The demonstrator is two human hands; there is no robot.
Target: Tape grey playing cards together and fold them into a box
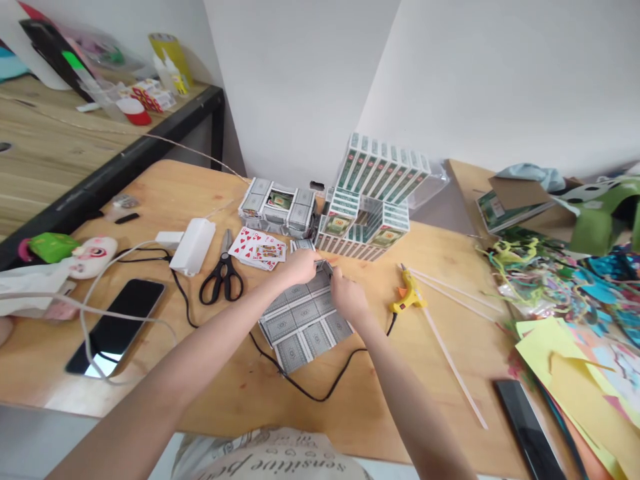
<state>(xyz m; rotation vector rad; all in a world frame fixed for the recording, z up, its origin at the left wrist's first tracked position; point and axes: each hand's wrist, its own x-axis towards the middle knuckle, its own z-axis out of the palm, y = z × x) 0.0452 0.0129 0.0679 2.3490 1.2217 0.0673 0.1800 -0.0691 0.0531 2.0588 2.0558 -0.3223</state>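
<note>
A flat panel of joined playing cards (303,323), grey backs up, lies on the wooden table (210,193) in front of me. My left hand (299,265) is closed in a pinch on the panel's far edge. My right hand (347,295) is closed beside it, gripping the same far edge. Loose face-up heart cards (257,249) lie just left of my left hand. A yellow glue gun (409,293) rests right of my right hand, its black cord (320,390) running under the panel.
Black scissors (223,277), a white adapter (193,245) and a phone (116,325) lie to the left. A box built of cards (277,207) and stacked card packs (373,200) stand behind. Glue sticks (453,360) and coloured paper scraps (565,313) fill the right.
</note>
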